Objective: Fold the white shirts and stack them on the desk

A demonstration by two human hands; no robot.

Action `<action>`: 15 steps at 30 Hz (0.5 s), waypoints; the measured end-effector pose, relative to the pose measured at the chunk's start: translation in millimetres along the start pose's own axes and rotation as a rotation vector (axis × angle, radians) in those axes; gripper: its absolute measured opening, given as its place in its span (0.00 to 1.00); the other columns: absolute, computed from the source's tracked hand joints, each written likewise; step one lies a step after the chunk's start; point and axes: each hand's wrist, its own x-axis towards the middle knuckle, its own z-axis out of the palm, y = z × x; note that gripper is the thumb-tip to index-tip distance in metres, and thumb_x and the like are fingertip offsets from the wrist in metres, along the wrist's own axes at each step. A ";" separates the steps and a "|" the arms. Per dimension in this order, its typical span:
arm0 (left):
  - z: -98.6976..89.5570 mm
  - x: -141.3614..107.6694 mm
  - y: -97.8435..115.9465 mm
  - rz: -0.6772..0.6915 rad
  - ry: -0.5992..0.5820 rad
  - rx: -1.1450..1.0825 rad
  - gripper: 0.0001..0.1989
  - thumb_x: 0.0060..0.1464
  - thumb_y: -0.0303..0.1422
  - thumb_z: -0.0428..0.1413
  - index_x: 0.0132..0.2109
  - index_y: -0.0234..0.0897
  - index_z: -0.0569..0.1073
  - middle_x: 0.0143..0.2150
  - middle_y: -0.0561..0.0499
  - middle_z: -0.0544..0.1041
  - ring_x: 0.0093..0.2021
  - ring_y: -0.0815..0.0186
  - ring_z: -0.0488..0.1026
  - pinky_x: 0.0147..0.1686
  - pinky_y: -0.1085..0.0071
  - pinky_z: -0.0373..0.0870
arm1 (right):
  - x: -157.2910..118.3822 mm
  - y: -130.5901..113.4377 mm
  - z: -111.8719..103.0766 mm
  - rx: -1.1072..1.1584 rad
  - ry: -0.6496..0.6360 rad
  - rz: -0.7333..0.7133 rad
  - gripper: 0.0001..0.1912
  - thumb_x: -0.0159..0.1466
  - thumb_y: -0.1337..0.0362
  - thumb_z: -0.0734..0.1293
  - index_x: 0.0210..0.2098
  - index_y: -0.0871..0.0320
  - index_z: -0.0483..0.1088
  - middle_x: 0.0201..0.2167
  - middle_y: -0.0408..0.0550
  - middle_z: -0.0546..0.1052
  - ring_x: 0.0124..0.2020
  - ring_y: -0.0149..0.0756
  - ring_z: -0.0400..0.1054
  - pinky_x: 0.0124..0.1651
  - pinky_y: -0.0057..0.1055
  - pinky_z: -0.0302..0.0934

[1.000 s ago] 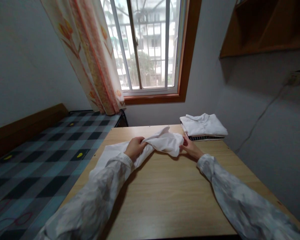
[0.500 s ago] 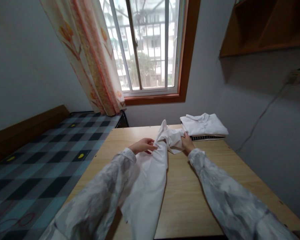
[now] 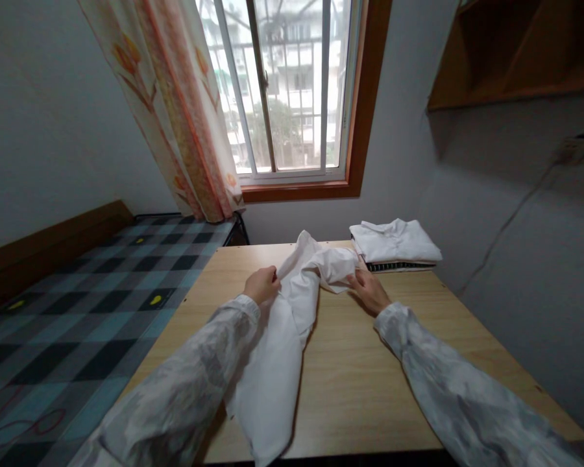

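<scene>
A white garment point(image 3: 277, 363) lies crumpled lengthwise on the light wooden table point(image 3: 370, 389), one part of it stretching right toward a folded stack. My left hand point(image 3: 263, 284) is closed on the garment's left edge near its upper part. At the end of the part on the right, my right hand point(image 3: 368, 290) pinches the cloth, its fingers bent over the fabric. The folded white clothes point(image 3: 394, 241) rest at the table's back right, just beyond my right hand, with a dark striped layer beneath them.
To the left of the table is a bed with a checked cover point(image 3: 97, 305). Behind the table are a window point(image 3: 292, 97) and a flowered curtain point(image 3: 175, 117). A wooden shelf point(image 3: 516, 58) hangs at upper right, above a cable on the wall.
My left hand has moved left and closed on the garment's edge, drawing the cloth leftward. My right hand has shifted slightly down, and the garment's top is spread wider.
</scene>
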 end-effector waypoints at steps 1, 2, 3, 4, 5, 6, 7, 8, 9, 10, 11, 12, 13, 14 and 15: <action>1.0 1.1 -4.6 0.002 0.013 -0.022 0.06 0.63 0.32 0.57 0.42 0.39 0.79 0.43 0.44 0.85 0.43 0.58 0.80 0.38 0.69 0.65 | -1.8 0.5 -0.1 -0.003 -0.011 -0.018 0.21 0.68 0.45 0.68 0.47 0.53 0.82 0.55 0.57 0.84 0.59 0.54 0.75 0.64 0.45 0.67; 1.7 2.5 -9.1 0.003 0.030 -0.058 0.05 0.63 0.32 0.57 0.40 0.39 0.78 0.42 0.44 0.85 0.42 0.58 0.80 0.38 0.69 0.65 | -2.0 1.1 0.2 0.015 -0.013 -0.017 0.18 0.65 0.48 0.71 0.45 0.53 0.82 0.55 0.57 0.84 0.59 0.55 0.75 0.64 0.46 0.66; 2.0 4.1 -13.3 0.004 0.048 -0.103 0.05 0.62 0.31 0.57 0.39 0.39 0.78 0.41 0.45 0.84 0.41 0.59 0.79 0.38 0.69 0.65 | -0.6 1.9 0.9 0.058 -0.006 0.008 0.16 0.63 0.50 0.72 0.44 0.52 0.82 0.54 0.56 0.84 0.57 0.55 0.76 0.63 0.46 0.67; 1.8 5.8 -17.5 0.006 0.065 -0.147 0.04 0.61 0.31 0.57 0.38 0.39 0.77 0.39 0.45 0.84 0.40 0.59 0.79 0.38 0.69 0.65 | 2.2 2.9 1.7 0.127 0.014 0.055 0.15 0.62 0.51 0.72 0.43 0.52 0.82 0.51 0.55 0.85 0.54 0.54 0.77 0.60 0.46 0.68; 1.2 7.4 -21.8 0.007 0.082 -0.180 0.04 0.60 0.30 0.57 0.36 0.38 0.77 0.38 0.46 0.83 0.40 0.59 0.78 0.39 0.69 0.66 | 6.1 4.4 2.5 0.227 0.054 0.125 0.15 0.62 0.50 0.71 0.41 0.52 0.81 0.47 0.53 0.86 0.50 0.52 0.78 0.56 0.44 0.70; 0.0 9.0 -26.5 0.004 0.099 -0.211 0.04 0.59 0.30 0.57 0.35 0.38 0.76 0.37 0.46 0.83 0.39 0.60 0.78 0.39 0.69 0.66 | 10.9 6.1 2.9 0.339 0.114 0.204 0.16 0.62 0.49 0.70 0.40 0.53 0.80 0.42 0.51 0.85 0.45 0.50 0.78 0.51 0.42 0.71; -1.6 10.4 -31.6 -0.014 0.114 -0.259 0.04 0.58 0.30 0.58 0.35 0.38 0.76 0.36 0.47 0.82 0.39 0.60 0.78 0.39 0.70 0.67 | 16.4 8.1 2.7 0.443 0.185 0.281 0.17 0.62 0.47 0.69 0.39 0.53 0.78 0.37 0.49 0.84 0.41 0.47 0.77 0.46 0.39 0.71; -3.8 11.5 -37.3 -0.042 0.122 -0.323 0.03 0.57 0.30 0.59 0.34 0.38 0.75 0.34 0.48 0.82 0.38 0.60 0.78 0.38 0.70 0.68 | 22.3 10.4 1.8 0.525 0.259 0.343 0.19 0.61 0.43 0.69 0.37 0.53 0.76 0.33 0.46 0.82 0.38 0.45 0.75 0.42 0.36 0.70; -6.5 12.3 -43.8 -0.076 0.121 -0.399 0.03 0.56 0.31 0.60 0.33 0.38 0.75 0.32 0.49 0.81 0.37 0.60 0.78 0.37 0.70 0.69 | 28.6 12.7 -0.1 0.580 0.326 0.388 0.22 0.60 0.40 0.68 0.36 0.53 0.73 0.30 0.44 0.80 0.35 0.43 0.73 0.38 0.34 0.69; -9.9 12.8 -51.0 -0.112 0.113 -0.480 0.04 0.54 0.33 0.61 0.33 0.38 0.75 0.30 0.49 0.79 0.35 0.60 0.78 0.36 0.70 0.70 | 35.0 15.0 -3.2 0.608 0.376 0.416 0.24 0.60 0.37 0.68 0.35 0.52 0.70 0.29 0.43 0.78 0.34 0.41 0.72 0.36 0.32 0.67; -13.8 12.9 -58.8 -0.141 0.100 -0.549 0.06 0.53 0.35 0.63 0.32 0.38 0.75 0.28 0.50 0.78 0.33 0.61 0.78 0.35 0.70 0.71 | 41.7 17.1 -7.6 0.624 0.408 0.429 0.25 0.60 0.36 0.67 0.35 0.52 0.68 0.29 0.41 0.77 0.32 0.40 0.71 0.34 0.31 0.66; -18.3 12.9 -67.2 -0.161 0.081 -0.606 0.08 0.52 0.37 0.64 0.32 0.37 0.76 0.27 0.51 0.78 0.31 0.61 0.78 0.34 0.70 0.72 | 48.7 18.9 -13.4 0.642 0.427 0.430 0.26 0.59 0.35 0.67 0.35 0.51 0.67 0.29 0.41 0.76 0.32 0.38 0.71 0.34 0.31 0.66; -23.1 12.6 -75.9 -0.168 0.056 -0.653 0.11 0.50 0.39 0.65 0.33 0.36 0.77 0.27 0.51 0.78 0.30 0.61 0.78 0.33 0.69 0.73 | 56.1 20.2 -20.5 0.672 0.449 0.429 0.27 0.58 0.34 0.68 0.36 0.52 0.67 0.30 0.41 0.76 0.32 0.38 0.71 0.34 0.30 0.66; -28.2 12.4 -84.6 -0.172 0.031 -0.706 0.13 0.49 0.41 0.67 0.34 0.36 0.78 0.27 0.51 0.78 0.30 0.62 0.78 0.32 0.69 0.74 | 64.1 20.7 -29.0 0.708 0.472 0.430 0.27 0.56 0.35 0.70 0.36 0.52 0.68 0.30 0.41 0.76 0.32 0.37 0.71 0.34 0.30 0.66; -33.3 12.3 -92.8 -0.184 0.009 -0.778 0.16 0.47 0.43 0.68 0.35 0.35 0.78 0.28 0.51 0.79 0.29 0.62 0.78 0.32 0.69 0.75 | 72.7 20.5 -38.7 0.745 0.492 0.428 0.28 0.54 0.36 0.73 0.36 0.52 0.68 0.31 0.41 0.77 0.32 0.36 0.71 0.34 0.29 0.66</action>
